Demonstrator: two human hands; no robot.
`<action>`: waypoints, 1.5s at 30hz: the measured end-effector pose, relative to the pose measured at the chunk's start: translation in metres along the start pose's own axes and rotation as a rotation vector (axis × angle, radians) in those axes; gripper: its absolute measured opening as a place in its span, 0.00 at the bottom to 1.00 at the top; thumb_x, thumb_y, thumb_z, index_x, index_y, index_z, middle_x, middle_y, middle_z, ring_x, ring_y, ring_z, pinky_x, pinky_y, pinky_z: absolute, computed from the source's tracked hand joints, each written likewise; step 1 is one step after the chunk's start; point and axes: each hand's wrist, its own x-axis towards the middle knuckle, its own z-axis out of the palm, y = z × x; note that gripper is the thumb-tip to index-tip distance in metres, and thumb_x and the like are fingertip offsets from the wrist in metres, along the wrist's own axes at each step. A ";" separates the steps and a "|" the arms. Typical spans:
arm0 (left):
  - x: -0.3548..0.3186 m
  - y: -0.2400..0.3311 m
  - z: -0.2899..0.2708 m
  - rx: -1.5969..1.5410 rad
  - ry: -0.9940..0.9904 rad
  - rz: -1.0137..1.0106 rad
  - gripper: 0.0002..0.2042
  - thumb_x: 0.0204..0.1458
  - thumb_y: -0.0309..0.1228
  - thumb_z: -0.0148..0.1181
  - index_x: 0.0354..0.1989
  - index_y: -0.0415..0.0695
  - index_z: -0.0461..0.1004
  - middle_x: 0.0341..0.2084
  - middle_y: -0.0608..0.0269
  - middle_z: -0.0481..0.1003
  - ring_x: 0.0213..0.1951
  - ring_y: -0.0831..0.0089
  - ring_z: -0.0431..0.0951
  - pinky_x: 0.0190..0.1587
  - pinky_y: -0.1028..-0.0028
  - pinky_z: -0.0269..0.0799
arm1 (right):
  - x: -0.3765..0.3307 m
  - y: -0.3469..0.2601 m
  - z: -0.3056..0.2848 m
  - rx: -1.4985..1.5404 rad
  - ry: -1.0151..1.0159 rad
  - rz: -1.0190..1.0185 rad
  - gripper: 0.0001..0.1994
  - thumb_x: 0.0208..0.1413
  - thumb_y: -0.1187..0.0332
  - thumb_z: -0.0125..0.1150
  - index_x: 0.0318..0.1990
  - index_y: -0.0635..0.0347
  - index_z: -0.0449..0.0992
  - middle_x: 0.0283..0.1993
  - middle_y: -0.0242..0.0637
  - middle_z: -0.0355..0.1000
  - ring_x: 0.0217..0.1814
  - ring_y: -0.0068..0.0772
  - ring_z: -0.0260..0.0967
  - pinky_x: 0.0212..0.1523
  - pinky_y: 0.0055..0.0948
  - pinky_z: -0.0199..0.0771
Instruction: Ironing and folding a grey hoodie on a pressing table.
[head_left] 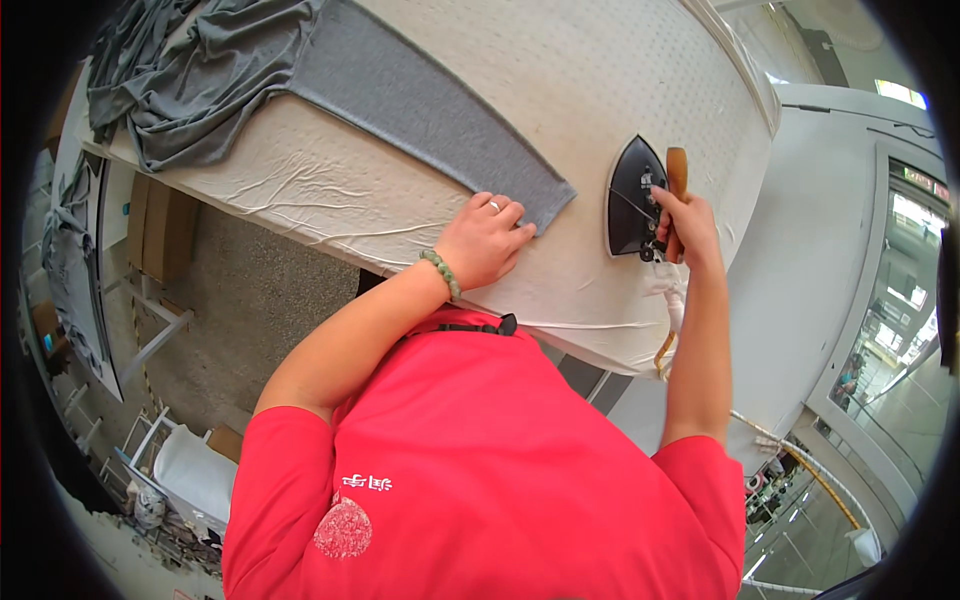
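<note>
A grey knit garment (400, 95) lies on the pale padded ironing table (570, 90). One long part of it, a sleeve or a leg, stretches flat toward the middle, while the rest is bunched at the far left. My left hand (485, 240) is at the near corner of its hem, fingers curled down on the cloth; the fingertips are partly hidden. To the right of the hem, apart from the cloth, a black steam iron (632, 205) rests on the cover. My right hand (690, 230) is wrapped round its wooden handle (677, 175), thumb toward the iron's top.
A white hose (672, 300) runs from the iron's back over the near table edge. The table cover is wrinkled along its near left edge. Brown cardboard boxes (165, 230) stand below at left. Close on the right is a white panel (800, 230) with a window.
</note>
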 end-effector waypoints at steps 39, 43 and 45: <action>-0.037 -0.192 -0.150 0.204 0.060 0.062 0.10 0.45 0.28 0.65 0.38 0.46 0.77 0.38 0.64 0.76 0.44 0.64 0.78 0.51 0.63 0.71 | -0.106 -0.161 0.150 -0.517 -0.255 -0.463 0.22 0.62 0.54 0.68 0.52 0.63 0.75 0.40 0.53 0.82 0.46 0.58 0.80 0.47 0.50 0.78; -0.055 -0.260 -0.203 0.241 0.021 0.100 0.11 0.45 0.27 0.65 0.39 0.46 0.78 0.37 0.64 0.76 0.43 0.64 0.78 0.48 0.65 0.72 | -0.113 -0.220 0.178 -0.496 -0.273 -0.467 0.22 0.62 0.54 0.68 0.52 0.63 0.75 0.40 0.53 0.82 0.47 0.58 0.80 0.48 0.49 0.78; -0.066 -0.286 -0.219 0.262 0.037 0.098 0.11 0.45 0.27 0.65 0.39 0.46 0.78 0.37 0.64 0.76 0.43 0.65 0.78 0.47 0.65 0.73 | -0.117 -0.253 0.193 -0.506 -0.294 -0.439 0.23 0.61 0.54 0.68 0.53 0.64 0.75 0.40 0.53 0.82 0.47 0.59 0.80 0.48 0.49 0.78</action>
